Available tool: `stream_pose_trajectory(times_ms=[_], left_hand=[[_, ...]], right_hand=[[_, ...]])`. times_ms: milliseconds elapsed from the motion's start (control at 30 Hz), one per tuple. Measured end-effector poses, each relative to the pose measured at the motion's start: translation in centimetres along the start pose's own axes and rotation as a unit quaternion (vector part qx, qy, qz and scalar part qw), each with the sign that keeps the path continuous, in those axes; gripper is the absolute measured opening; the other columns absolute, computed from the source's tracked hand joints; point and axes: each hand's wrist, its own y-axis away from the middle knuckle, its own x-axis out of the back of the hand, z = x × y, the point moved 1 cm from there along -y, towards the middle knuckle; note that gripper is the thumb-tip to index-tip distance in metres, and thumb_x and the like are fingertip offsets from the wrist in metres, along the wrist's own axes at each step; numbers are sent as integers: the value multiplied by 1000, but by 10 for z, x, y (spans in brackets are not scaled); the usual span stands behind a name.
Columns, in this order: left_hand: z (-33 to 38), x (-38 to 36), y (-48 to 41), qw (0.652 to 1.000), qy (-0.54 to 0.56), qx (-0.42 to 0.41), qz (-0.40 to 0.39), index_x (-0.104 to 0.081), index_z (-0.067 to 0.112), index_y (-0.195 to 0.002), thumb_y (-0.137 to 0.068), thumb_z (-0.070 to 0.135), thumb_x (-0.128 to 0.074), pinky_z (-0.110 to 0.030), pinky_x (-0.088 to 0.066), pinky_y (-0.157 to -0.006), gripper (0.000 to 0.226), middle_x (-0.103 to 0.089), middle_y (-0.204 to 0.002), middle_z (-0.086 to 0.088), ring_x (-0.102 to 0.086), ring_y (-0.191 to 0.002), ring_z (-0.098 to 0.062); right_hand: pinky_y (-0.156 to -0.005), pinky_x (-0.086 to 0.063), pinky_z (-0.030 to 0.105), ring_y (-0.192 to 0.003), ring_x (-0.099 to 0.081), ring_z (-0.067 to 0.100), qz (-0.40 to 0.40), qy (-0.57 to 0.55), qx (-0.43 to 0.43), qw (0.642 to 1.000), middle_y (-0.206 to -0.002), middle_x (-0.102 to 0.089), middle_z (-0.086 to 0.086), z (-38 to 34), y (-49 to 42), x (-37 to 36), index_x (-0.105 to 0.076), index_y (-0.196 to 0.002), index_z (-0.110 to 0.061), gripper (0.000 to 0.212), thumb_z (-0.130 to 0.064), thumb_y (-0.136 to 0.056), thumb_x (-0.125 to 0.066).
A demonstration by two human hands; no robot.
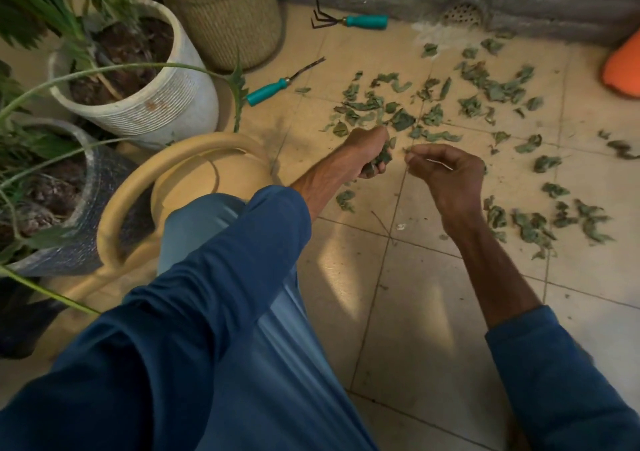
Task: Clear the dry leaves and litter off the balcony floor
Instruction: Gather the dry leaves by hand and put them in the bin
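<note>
Dry green leaves (485, 93) lie scattered over the beige tiled balcony floor (433, 312), mostly in the upper right half of the head view. My left hand (369, 152) grips a bunch of crumpled leaves (379, 161) just above the floor. Just to its right, my right hand (446, 176) hovers with its fingers curled and thumb and forefinger pinched together; whether it holds a small scrap I cannot tell. A single leaf (345, 200) lies below my left hand.
A beige plastic bin (145, 187) stands at my left knee. Potted plants (138, 79) and a woven basket (225, 14) crowd the left side. A teal-handled hand rake (349, 20) and weeder (277, 86) lie on the floor. A floor drain (464, 12) sits by the grey wall; something orange (623, 66) lies far right.
</note>
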Motion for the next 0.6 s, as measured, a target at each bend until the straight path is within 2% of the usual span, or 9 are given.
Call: stream_pose_trajectory(times_ms=[100,233,333,400,500,600], left_hand=[[-1,-10,2,999,-19,0,-39,-60,9,-92,-99,20,-46,-18,-37,-41,19,-61,-71,-8,-57,-52,-17],[-2,-19,3,997,-31,-1,-76,-62,4,-103,-98,16,-39,-18,-39,-41,26,-60,-71,-12,-55,-51,-18],[-4,-19,2,997,-42,-1,-64,-62,5,-105,-99,16,-40,-18,-41,-42,26,-60,-76,-13,-55,-53,-18],[-4,-19,2,998,-37,-4,-52,-62,3,-102,-97,16,-41,-18,-39,-41,24,-59,-68,-12,-53,-47,-17],[-3,-18,-1,1000,-5,-9,-18,-57,5,-94,-97,19,-42,-18,-32,-40,21,-54,-56,-7,-48,-41,-16],[-2,-20,-7,1000,23,-16,14,-59,6,-89,-96,23,-45,-18,-30,-41,23,-56,-63,-9,-46,-39,-15]], right_hand=[[-75,-62,32,-79,-75,19,-15,25,56,998,-88,-78,5,-14,3,-6,-78,-97,-7,17,-10,-81,-83],[-65,-54,14,-70,-70,1,-3,149,119,982,-79,-74,-11,-15,9,-21,-78,-90,-20,16,-9,-79,-83],[-69,-46,6,-76,-68,5,27,221,138,965,-80,-72,-15,-10,11,-23,-80,-90,-22,16,-12,-78,-83],[-72,-49,9,-76,-69,6,23,218,136,966,-81,-73,-14,-7,9,-21,-81,-91,-22,13,-15,-80,-82],[-75,-60,27,-82,-73,3,-25,164,135,977,-91,-78,-9,-5,8,-15,-81,-103,-18,16,-17,-87,-78],[-78,-62,31,-89,-74,6,-60,140,147,977,-99,-78,-6,-6,6,-7,-79,-111,-16,22,-9,-92,-72]])
